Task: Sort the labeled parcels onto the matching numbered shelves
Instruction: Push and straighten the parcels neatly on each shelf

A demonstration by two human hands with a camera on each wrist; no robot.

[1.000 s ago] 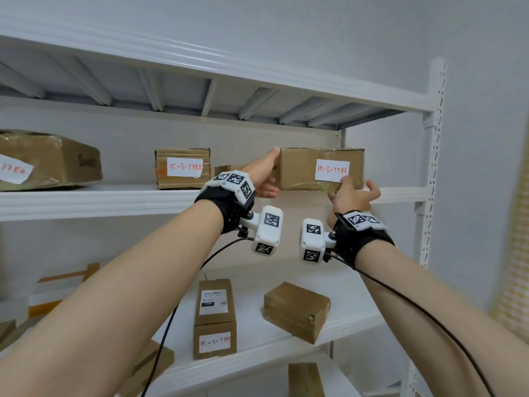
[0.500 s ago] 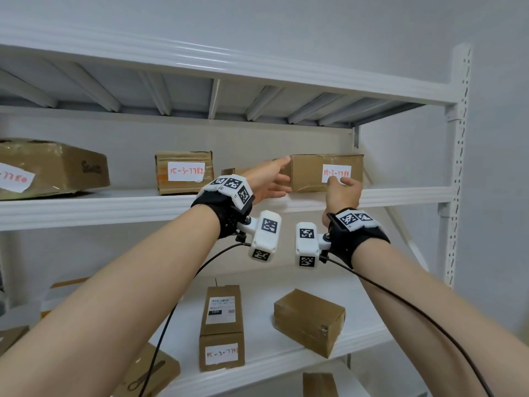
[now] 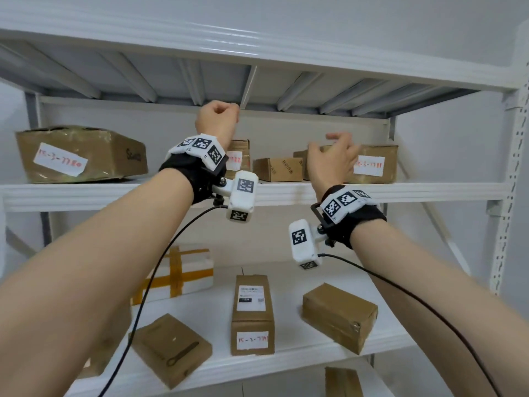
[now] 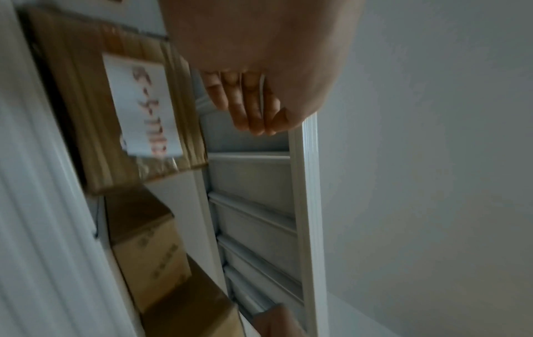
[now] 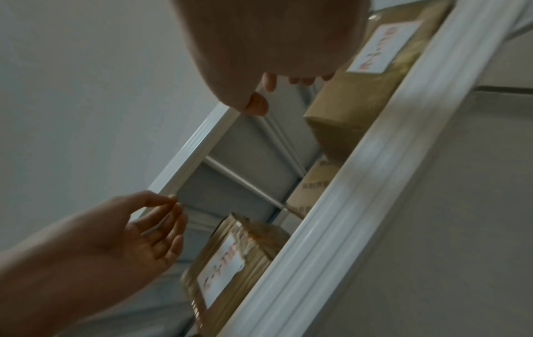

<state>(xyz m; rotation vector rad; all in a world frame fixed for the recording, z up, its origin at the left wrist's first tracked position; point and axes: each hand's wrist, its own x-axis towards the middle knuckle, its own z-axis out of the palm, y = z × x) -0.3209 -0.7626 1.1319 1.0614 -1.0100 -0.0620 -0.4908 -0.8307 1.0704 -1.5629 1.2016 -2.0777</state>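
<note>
The brown parcel with a white 15-3 label (image 3: 373, 164) stands at the right end of the upper shelf (image 3: 429, 193), with no hand on it. My right hand (image 3: 336, 156) hovers just in front of its left part, fingers spread and empty. In the right wrist view the same parcel (image 5: 354, 75) lies just past my right fingertips (image 5: 269, 83). My left hand (image 3: 218, 118) is raised near the underside of the top shelf and holds nothing. Its fingers (image 4: 248, 109) hang relaxed beside another labeled parcel (image 4: 121, 109).
The upper shelf also carries a large labeled box (image 3: 80, 154) at the left and a small plain box (image 3: 278, 169) in the middle. On the lower shelf (image 3: 286, 365) lie several brown boxes, one labeled (image 3: 252, 313), and a white taped package (image 3: 183, 272). A white upright (image 3: 512, 181) bounds the right side.
Both hands have let go of the right-hand parcel, which stays on the upper shelf. My left hand rose toward the top shelf; my right hand drew back with fingers spread.
</note>
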